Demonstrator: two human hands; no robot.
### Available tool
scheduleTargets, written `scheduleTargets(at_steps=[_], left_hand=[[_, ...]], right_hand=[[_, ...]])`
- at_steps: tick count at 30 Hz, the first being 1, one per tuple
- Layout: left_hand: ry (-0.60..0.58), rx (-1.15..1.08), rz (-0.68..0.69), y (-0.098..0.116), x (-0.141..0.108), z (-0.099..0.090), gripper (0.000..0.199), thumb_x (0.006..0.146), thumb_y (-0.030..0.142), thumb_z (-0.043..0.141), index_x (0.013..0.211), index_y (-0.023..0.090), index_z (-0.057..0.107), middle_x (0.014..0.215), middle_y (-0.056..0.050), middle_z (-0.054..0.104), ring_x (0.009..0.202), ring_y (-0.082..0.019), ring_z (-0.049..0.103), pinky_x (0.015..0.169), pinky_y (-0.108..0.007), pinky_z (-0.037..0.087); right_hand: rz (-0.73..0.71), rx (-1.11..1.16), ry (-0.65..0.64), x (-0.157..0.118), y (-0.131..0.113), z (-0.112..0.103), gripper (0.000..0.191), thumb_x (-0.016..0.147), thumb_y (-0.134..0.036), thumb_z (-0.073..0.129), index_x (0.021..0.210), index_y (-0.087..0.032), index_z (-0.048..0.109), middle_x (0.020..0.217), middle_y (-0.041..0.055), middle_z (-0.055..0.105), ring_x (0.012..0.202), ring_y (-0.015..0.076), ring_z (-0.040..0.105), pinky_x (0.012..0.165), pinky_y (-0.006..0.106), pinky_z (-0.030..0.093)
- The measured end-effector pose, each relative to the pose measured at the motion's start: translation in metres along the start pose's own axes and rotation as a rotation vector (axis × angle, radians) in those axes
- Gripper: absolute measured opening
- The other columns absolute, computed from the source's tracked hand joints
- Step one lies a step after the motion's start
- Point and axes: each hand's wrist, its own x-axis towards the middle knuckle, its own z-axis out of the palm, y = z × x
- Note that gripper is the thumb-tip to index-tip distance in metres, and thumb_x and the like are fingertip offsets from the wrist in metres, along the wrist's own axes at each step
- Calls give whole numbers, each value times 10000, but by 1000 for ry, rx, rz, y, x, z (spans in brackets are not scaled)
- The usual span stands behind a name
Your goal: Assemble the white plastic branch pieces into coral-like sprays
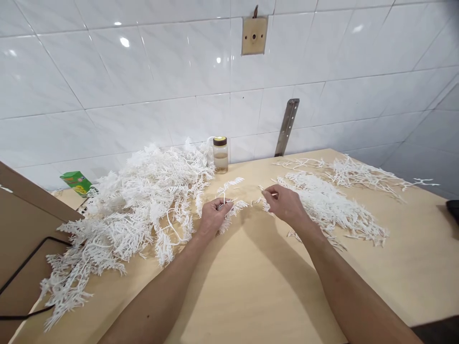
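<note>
In the middle of the table, my left hand (214, 215) pinches a white artificial branch (233, 183) whose feathery sprigs stick out above and below the fingers. A little to the right, my right hand (281, 200) is closed at the fingertips, with a small white piece (261, 188) showing at the pinch. Left of my hands spreads a large heap of white feathery branches (143, 191). Just right of my right hand lies a pile of loose white sprigs (333, 205). Bare white stems (358, 174) lie behind that pile.
A jar with a dark lid (220, 155) stands against the tiled wall beside the heap. A metal ruler-like strip (287, 126) leans on the wall. At the left are a green box (76, 182), a brown panel (32, 229) and a black cable (27, 260).
</note>
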Motion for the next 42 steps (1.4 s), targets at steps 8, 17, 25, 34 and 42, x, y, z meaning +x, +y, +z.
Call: scheduleTargets(at_steps=[8, 17, 25, 34, 42], left_hand=[[-59, -54, 21, 1, 1, 5, 296, 706, 424, 748, 787, 156, 649, 605, 29, 577, 534, -86, 474, 537, -209, 372], [-194, -87, -113, 4, 0, 3, 420, 690, 529, 749, 724, 163, 546, 556, 44, 523, 464, -71, 443, 459, -202, 353], [-327, -210, -161, 14, 0, -3, 449, 574, 348, 856, 890, 127, 625, 753, -14, 629, 620, -99, 568, 565, -213, 435], [-283, -310, -227, 14, 4, -6, 423, 602, 409, 837, 801, 162, 557, 659, 38, 559, 541, -96, 570, 525, -221, 439], [-317, -335, -270, 17, 4, -8, 471, 555, 433, 866, 774, 161, 549, 650, 25, 576, 545, -98, 577, 524, -218, 479]], right_hand=[[-40, 436, -331, -16, -22, 32, 337, 826, -505, 617, 836, -171, 658, 658, 0, 628, 473, 119, 627, 416, 187, 429], [-66, 508, -168, -13, -18, 31, 315, 828, -492, 628, 805, -179, 647, 644, 5, 626, 501, 131, 621, 479, 240, 526], [-85, 666, -159, -13, -20, 29, 377, 822, -553, 631, 813, -177, 617, 662, 10, 607, 580, 144, 619, 506, 274, 569], [48, 816, -107, -12, -22, 31, 327, 819, -502, 633, 827, -188, 543, 685, -5, 584, 583, 142, 626, 478, 277, 566], [32, 852, -110, -8, -17, 34, 343, 790, -515, 667, 831, -194, 553, 651, -17, 580, 576, 141, 618, 478, 268, 554]])
